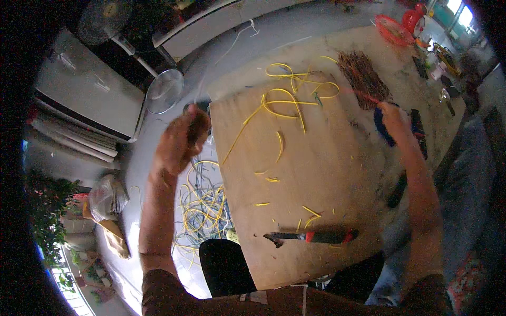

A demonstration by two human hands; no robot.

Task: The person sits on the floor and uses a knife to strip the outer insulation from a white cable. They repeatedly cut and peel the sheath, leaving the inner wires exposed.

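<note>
My left hand (184,140) is raised beyond the left edge of the wooden board (316,158), blurred, with fingers curled around a dark area; whether that is an object or shadow is unclear. At the right, my right hand (393,118) has its fingers closed on a thin red strand (365,94), blurred, that runs left from the fingertips across a bundle of brown wires or twigs (361,77). Just beneath this hand lies a dark blue ring-shaped thing (383,126). Yellow wire lengths (280,102) curl over the upper board. A knife-like tool with black and red handle (330,237) lies near me.
Short yellow offcuts (312,211) are scattered on the board. Tangled yellow and grey wires (203,209) lie on the floor at left, by a black chair or stool part (225,266). A red basket (393,29) and small items stand top right. A person's jeans (462,173) show at right.
</note>
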